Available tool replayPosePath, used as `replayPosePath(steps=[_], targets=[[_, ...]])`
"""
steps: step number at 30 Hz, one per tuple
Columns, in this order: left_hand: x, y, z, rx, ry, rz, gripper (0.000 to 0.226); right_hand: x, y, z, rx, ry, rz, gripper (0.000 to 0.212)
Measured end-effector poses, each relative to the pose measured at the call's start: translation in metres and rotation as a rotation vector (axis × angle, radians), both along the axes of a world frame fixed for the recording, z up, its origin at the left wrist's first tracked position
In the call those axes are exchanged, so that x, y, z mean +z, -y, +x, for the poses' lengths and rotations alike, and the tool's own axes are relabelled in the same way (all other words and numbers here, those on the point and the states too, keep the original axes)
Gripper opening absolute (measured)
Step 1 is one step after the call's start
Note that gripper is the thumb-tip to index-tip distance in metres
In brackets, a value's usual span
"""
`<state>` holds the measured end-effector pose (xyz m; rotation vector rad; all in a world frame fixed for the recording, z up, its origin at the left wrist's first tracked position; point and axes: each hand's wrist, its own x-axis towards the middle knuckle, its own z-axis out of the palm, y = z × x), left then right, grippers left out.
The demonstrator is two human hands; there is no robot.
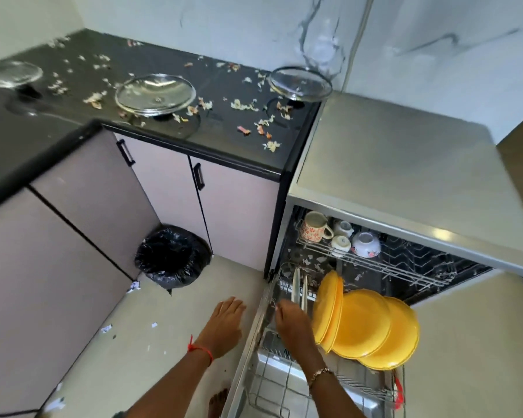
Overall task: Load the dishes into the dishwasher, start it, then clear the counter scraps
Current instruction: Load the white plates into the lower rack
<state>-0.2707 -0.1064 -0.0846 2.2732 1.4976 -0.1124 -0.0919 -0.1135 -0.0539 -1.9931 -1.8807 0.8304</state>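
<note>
The dishwasher (399, 182) stands open at the right, lower rack (284, 384) pulled out. Several yellow plates (366, 321) stand upright in that rack. Two thin glass dishes (299, 286) stand on edge beside them, and my right hand (292, 319) pinches the near edge of one. My left hand (224, 321) hovers flat over the floor, fingers straight, holding nothing. A floral mug (313, 226), small cups and a bowl (366, 244) sit in the upper rack. On the black counter (224, 140) lie glass lids (155, 94) among scattered peel scraps (243, 105).
A bin lined with a black bag (172, 256) stands in the corner below the counter. Cabinet doors (169, 182) with black handles face the floor space. Paper bits lie on the floor (151, 324). My foot (218, 401) is near the dishwasher door edge.
</note>
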Motion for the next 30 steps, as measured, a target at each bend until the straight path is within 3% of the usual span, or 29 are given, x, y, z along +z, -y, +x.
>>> replayPosePath(steps=[7, 15, 30], targets=[[0.033, -0.005, -0.039, 0.063, -0.014, 0.105, 0.055, 0.045, -0.012, -0.03, 0.113, 0.012, 0.04, 0.025], [0.045, -0.047, -0.096, 0.089, 0.063, 0.16, 0.053, 0.059, -0.044, -0.08, 0.102, 0.034, 0.086, 0.023], [0.086, -0.168, -0.295, 0.156, 0.095, 0.261, 0.043, 0.093, -0.166, -0.254, 0.101, -0.005, 0.235, 0.02]])
